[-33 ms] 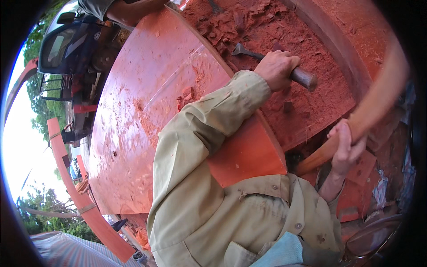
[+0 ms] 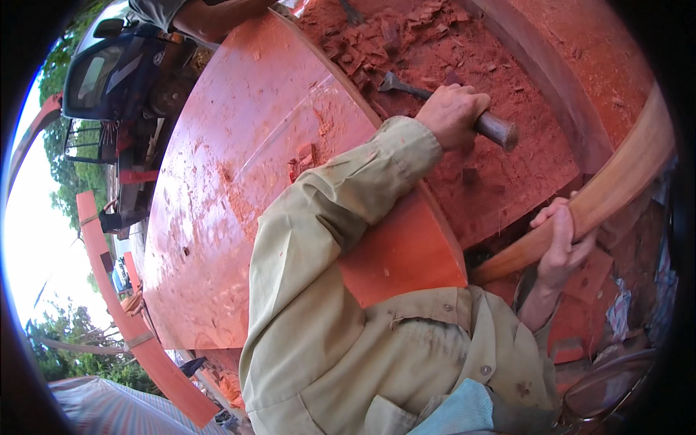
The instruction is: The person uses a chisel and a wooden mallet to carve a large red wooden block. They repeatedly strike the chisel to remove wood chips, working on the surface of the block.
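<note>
My left hand [image 2: 453, 112] is closed around a chisel [image 2: 498, 132] with a dark wooden handle. The chisel's flared metal blade points up-left over the rough, chipped hollow [image 2: 471, 181] of a large reddish timber piece [image 2: 217, 167]. Lower right, my right hand [image 2: 562, 246] grips a long, curved wooden club [image 2: 602, 199], its fingers wrapped round the narrower part. The club's wide end reaches up toward the right rim, apart from the chisel handle. My left forearm lies across the timber's smooth face.
Loose red chips [image 2: 428, 29] lie thick in the hollow. A co-worker's arm [image 2: 210, 18] leans on the timber at top left. A dark blue truck [image 2: 101, 76] stands beyond. A curved plank [image 2: 119, 290] rises at left; a striped sheet [image 2: 116, 406] spreads below it.
The club's wide end has swung downward and outward to the right and is less blurred now. My left hand and the chisel have hardly moved.
</note>
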A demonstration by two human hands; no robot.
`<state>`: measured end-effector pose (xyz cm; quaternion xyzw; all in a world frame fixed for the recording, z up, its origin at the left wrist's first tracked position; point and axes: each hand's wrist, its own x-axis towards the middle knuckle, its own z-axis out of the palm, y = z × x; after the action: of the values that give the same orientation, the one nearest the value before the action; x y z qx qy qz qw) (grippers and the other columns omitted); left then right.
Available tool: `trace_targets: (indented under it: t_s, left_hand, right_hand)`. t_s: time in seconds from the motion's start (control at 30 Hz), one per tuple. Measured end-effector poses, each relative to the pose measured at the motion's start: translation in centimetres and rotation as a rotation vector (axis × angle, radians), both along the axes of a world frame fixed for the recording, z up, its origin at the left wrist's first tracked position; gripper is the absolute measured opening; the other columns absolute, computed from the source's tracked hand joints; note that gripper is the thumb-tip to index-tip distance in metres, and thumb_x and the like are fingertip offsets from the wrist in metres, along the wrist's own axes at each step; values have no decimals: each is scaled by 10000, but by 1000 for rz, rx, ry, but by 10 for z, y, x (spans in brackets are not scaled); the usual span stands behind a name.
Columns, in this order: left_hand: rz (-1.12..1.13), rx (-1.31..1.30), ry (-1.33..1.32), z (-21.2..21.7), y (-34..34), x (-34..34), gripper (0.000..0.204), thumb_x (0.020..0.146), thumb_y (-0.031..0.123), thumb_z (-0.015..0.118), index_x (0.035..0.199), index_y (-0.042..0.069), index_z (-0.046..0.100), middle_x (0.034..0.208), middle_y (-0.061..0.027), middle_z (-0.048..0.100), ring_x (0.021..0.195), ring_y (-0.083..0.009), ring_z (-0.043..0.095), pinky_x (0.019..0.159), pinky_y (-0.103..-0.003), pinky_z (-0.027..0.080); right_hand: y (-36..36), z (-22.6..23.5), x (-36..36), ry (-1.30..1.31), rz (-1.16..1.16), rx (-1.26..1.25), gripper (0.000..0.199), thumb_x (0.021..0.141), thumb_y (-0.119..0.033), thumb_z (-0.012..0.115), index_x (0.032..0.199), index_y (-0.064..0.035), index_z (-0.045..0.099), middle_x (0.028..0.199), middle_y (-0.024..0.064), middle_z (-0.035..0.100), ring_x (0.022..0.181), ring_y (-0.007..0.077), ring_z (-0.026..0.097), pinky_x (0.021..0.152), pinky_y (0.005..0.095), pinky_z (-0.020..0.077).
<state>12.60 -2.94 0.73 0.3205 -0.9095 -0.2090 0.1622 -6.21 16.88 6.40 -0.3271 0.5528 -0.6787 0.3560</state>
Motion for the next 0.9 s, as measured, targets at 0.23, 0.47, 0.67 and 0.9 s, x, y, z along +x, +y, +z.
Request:
trace_targets:
  t_s: [0.23,0.47,0.67,0.9]
  left_hand:
    - [5,-4,-36,4,-2,9,246,726,91,759,948,89,651,939,-145,686,1006,-394,680,869,-523,535]
    - [23,-34,-118,-13,5,6,288,743,62,742,1021,103,680,1020,-139,707,1034,-380,690,909,-501,537]
    - [253,-105,23,17,-22,4,208,759,101,807,933,88,693,916,-170,719,891,-394,739,793,-523,593]
    - [95,2,-132,20,-9,-19,285,750,-1,736,1013,107,726,958,-143,739,986,-377,729,847,-505,587]
  right_hand:
    - [-4,-17,0,348,295,203,427,938,-138,783,1262,67,597,982,170,715,892,222,704,802,401,573]
    - [-4,-25,1,398,338,160,387,946,-176,787,1223,46,632,1027,169,736,877,248,725,809,412,584]
    - [4,-69,-8,300,291,214,495,942,-207,805,1298,64,593,1061,163,723,982,215,688,875,380,553]
    - [42,-61,-40,88,145,357,361,994,-212,752,1220,23,596,905,56,645,754,124,623,685,298,528]
